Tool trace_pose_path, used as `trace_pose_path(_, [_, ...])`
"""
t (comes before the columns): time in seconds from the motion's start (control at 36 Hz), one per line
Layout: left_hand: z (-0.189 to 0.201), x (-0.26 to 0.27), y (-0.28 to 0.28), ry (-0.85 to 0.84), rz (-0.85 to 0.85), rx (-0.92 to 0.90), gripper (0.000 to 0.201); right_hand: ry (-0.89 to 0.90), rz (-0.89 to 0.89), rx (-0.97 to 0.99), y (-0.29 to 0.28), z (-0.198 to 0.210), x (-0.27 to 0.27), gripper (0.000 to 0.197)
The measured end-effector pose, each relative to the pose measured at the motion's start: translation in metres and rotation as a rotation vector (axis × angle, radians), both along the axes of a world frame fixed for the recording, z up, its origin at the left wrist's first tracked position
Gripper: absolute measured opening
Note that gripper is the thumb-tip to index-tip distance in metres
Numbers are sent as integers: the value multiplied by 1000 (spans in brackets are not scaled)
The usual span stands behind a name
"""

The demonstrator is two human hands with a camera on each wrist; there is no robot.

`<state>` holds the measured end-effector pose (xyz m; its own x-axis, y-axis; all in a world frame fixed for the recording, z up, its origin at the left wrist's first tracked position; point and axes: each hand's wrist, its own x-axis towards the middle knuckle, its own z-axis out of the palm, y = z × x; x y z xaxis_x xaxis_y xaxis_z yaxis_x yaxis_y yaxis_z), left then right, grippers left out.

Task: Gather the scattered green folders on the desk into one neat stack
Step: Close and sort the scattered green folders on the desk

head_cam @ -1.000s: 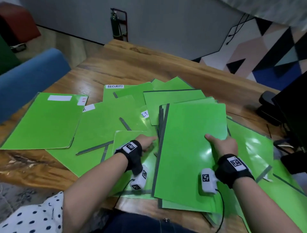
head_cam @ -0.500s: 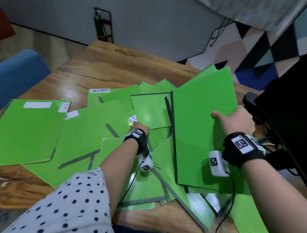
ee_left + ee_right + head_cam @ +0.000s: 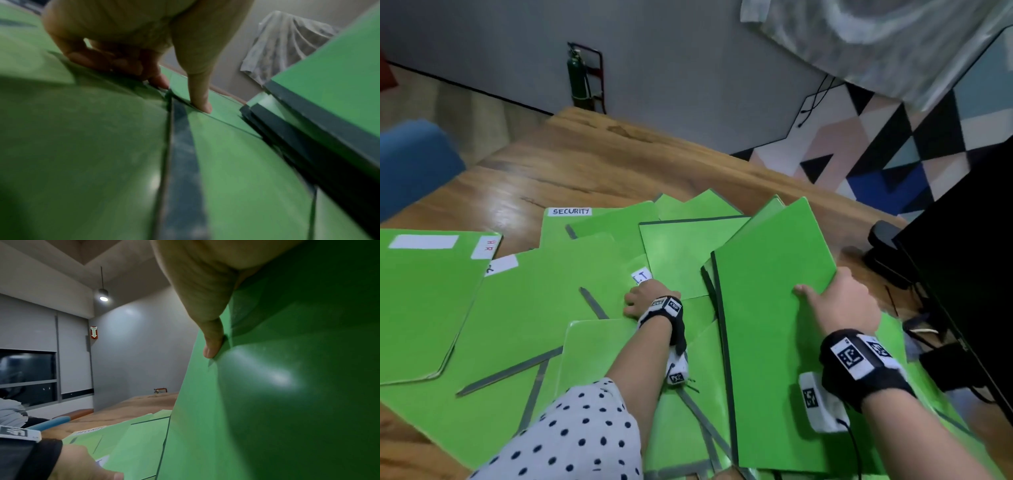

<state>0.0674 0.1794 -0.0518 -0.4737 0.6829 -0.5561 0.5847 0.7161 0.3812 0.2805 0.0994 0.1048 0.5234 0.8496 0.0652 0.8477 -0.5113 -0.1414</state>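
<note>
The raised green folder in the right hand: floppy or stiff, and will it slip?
The raised green folder probably bends a little: the right wrist view shows its cover bowing where the right hand pinches it. Its glossy sheen suggests it may slide. It is likely light, since one hand lifts it.

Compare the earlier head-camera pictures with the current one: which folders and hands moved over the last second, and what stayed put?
The right hand raised the bundle of green card folders it grips, tilting its far end up off the pile. The left hand reached forward and now grips the edge of a flat green folder beside the white I.T label. The SECURITY-labelled folder, the HR-labelled folder and the wooden desk stayed as they were.
</note>
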Motion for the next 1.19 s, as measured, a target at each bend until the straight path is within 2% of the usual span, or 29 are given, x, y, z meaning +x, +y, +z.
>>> trace_pose_path(0.08, [2,-3,4,-48,12,12,36,-14,-2,-5,2,-4,3,55])
trace_pose_path(0.19, [14,-11,11,-157,-45,25,37,-14,-14,-5,7,-7,6,58])
trace_pose_path(0.28, [27,-22,10,-205,-43,108,42,21,-20,-21,10,-6,8,59])
trace_pose_path(0.36, [42,-39,-1,-249,23,208,31,63,-22,0,16,-1,9,59])
trace_pose_path(0.44, [45,-57,-31,-312,81,220,20,66,-8,35,24,6,8,59])
trace_pose_path(0.56, [38,-69,-100,-477,102,29,23,53,25,81,33,20,4,57])
trace_pose_path(0.61, [35,-73,-136,-593,94,-149,23,31,44,86,36,26,2,56])
trace_pose_path(0.67, [36,-75,-162,-620,-27,-376,30,16,65,85,38,30,0,55])
trace_pose_path(0.72, [41,-78,-173,-578,-232,-520,43,4,79,79,37,31,-3,54])
trace_pose_path(0.78, [49,-78,-170,-522,-370,-520,45,-9,92,72,36,30,-5,52])
trace_pose_path(0.83, [56,-77,-155,-415,-449,-403,39,-19,106,71,33,27,-8,51])
trace_pose_path(0.92, [58,-77,-121,-24,-591,-85,36,-53,132,54,30,23,-13,50])
trace_pose_path(0.94, [56,-78,-109,97,-609,10,40,-67,140,43,28,21,-14,50])
trace_pose_path(1.0, [47,-84,-91,262,-611,126,68,-91,157,24,25,18,-17,52])
trace_pose_path(1.08, [32,-98,-77,354,-599,40,104,-116,170,23,23,15,-15,52])
trace_pose_path(1.14, [22,-106,-77,376,-566,-47,115,-119,165,23,22,14,-12,51])
trace_pose_path(1.19, [16,-111,-80,387,-545,-58,122,-116,155,21,21,12,-8,52])
